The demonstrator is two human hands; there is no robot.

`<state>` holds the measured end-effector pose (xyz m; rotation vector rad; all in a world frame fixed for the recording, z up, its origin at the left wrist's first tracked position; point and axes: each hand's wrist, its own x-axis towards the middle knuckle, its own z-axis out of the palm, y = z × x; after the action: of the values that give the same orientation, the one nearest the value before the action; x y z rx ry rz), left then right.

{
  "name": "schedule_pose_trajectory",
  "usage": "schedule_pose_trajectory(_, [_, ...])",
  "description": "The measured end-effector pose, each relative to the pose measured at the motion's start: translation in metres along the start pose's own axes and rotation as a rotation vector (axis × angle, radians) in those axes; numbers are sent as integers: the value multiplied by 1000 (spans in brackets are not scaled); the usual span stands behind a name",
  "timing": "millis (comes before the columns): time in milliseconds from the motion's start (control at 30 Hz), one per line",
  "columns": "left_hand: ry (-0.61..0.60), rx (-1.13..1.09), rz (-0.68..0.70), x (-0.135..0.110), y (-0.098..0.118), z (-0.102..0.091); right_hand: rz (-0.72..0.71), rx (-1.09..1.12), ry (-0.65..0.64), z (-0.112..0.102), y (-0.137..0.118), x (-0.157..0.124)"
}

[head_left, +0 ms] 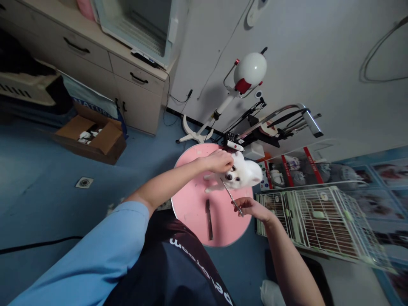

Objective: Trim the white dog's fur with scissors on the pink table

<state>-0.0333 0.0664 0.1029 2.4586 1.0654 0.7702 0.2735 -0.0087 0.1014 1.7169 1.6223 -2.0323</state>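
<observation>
A small white dog [244, 172] stands on a round pink table [191, 204]. My left hand [219, 160] is closed on the fur at the dog's head, holding it steady. My right hand [251, 208] grips a pair of thin scissors [230, 194], whose blades point up toward the dog's chin. A dark comb [208, 220] lies flat on the pink table in front of me, apart from both hands.
A white wire cage [321, 219] stands to the right of the table. A stand dryer with a white round head [250, 70] and a grooming arm [287, 112] are behind the table. An open cardboard box [92, 136] and wooden drawers [127, 76] lie at left.
</observation>
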Motion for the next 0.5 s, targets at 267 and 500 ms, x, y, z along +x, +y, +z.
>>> schedule_pose_trajectory(267, [-10, -91, -32, -1, -2, -14, -76, 43, 61, 21, 4, 18])
schedule_pose_trajectory(500, [81, -1344, -702, -54, 57, 74, -160, 39, 118, 38, 22, 35])
